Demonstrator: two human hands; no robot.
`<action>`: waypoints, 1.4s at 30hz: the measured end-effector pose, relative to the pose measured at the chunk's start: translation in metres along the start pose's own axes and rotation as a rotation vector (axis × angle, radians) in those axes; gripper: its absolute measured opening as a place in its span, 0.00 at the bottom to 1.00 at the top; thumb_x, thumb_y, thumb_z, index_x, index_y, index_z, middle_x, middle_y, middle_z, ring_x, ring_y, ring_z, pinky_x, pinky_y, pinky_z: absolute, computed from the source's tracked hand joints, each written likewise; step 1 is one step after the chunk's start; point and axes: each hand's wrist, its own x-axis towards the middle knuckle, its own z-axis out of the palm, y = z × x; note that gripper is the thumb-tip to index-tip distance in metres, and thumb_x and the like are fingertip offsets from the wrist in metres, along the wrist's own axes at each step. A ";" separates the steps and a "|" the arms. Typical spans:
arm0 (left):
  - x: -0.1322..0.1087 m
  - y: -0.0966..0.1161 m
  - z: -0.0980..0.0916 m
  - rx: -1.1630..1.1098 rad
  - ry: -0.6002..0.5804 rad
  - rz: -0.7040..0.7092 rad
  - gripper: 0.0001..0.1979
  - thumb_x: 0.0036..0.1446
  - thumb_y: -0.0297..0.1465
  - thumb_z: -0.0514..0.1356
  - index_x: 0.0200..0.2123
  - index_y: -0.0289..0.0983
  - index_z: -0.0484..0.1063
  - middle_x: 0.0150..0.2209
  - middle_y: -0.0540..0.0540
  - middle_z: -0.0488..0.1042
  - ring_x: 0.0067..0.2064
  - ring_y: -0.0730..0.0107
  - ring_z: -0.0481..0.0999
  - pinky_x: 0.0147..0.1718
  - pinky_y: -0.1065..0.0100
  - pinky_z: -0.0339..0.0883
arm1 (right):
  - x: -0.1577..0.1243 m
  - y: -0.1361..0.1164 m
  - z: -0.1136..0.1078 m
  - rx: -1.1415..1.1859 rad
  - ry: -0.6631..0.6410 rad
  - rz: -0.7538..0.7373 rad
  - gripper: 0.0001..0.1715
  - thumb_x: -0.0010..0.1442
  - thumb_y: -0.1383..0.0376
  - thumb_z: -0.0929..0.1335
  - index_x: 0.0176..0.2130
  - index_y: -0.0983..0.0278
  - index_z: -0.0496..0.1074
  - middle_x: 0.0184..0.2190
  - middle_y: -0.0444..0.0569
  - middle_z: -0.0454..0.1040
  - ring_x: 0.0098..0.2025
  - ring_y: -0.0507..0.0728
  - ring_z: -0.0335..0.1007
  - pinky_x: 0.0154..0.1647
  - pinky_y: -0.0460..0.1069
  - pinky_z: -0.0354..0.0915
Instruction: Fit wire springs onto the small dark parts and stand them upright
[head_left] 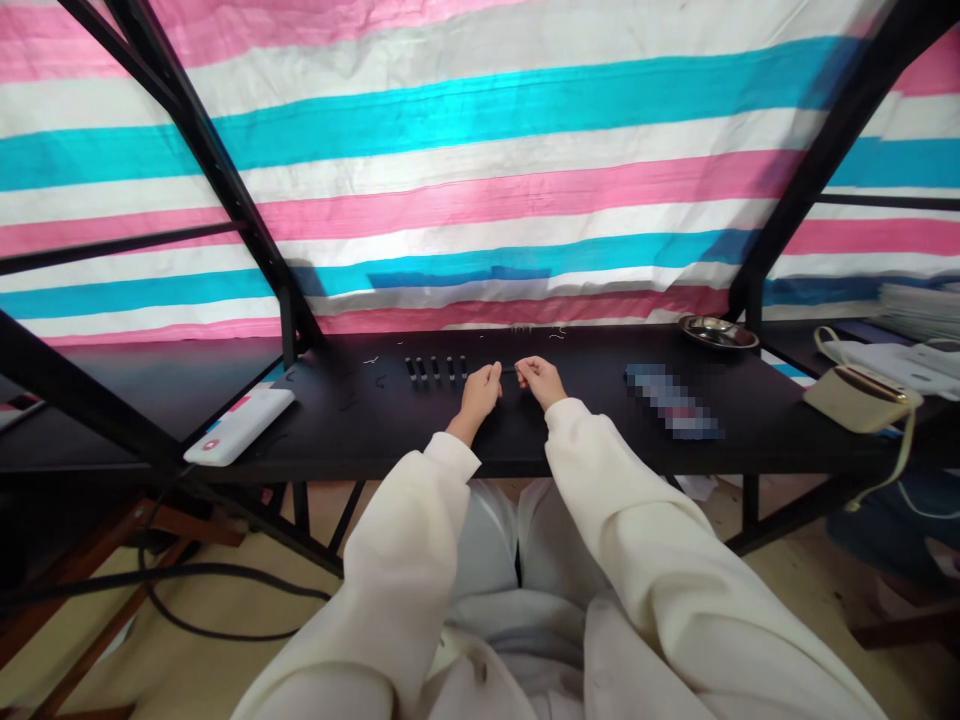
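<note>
My left hand (481, 392) is closed above the black table, its thumb and fingers pressed together. Facing it, my right hand (541, 382) pinches with bent fingertips. A thin dark stick-like piece (509, 370) spans the small gap between them, its ends hidden in my fingers; its exact kind is too small to tell. Just left of my left hand stand several short black cylinders (436, 369) in a row, some with pale tips. Several tiny dark bits (520, 329) lie beyond my hands near the table's back edge.
A shiny metal dish (718, 333) sits at the back right. A pixelated item (673, 402) lies right of my hands, a white box-shaped device (241, 427) at the left. Beyond the right-hand frame post (787, 190) is a beige bag (855, 400). Striped sheeting (510, 130) hangs behind.
</note>
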 end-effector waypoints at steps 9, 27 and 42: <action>0.001 -0.002 0.000 -0.073 -0.009 -0.023 0.26 0.58 0.49 0.42 0.19 0.36 0.61 0.17 0.51 0.66 0.16 0.78 0.62 0.20 0.73 0.57 | 0.000 -0.001 -0.001 -0.005 -0.014 -0.010 0.20 0.45 0.49 0.68 0.27 0.63 0.67 0.17 0.40 0.65 0.18 0.48 0.59 0.22 0.46 0.59; -0.002 0.005 -0.004 0.142 0.041 0.078 0.13 0.61 0.40 0.45 0.35 0.39 0.63 0.21 0.52 0.68 0.23 0.74 0.68 0.28 0.72 0.58 | -0.002 -0.007 0.000 -0.047 0.026 -0.009 0.22 0.44 0.47 0.68 0.27 0.63 0.66 0.16 0.40 0.65 0.18 0.48 0.59 0.23 0.46 0.60; -0.003 0.010 -0.010 0.195 0.160 0.039 0.24 0.60 0.46 0.41 0.20 0.38 0.61 0.17 0.50 0.64 0.22 0.73 0.66 0.26 0.72 0.54 | -0.005 -0.002 0.000 -0.177 -0.080 -0.056 0.19 0.48 0.50 0.67 0.32 0.63 0.69 0.22 0.43 0.69 0.24 0.50 0.63 0.26 0.47 0.61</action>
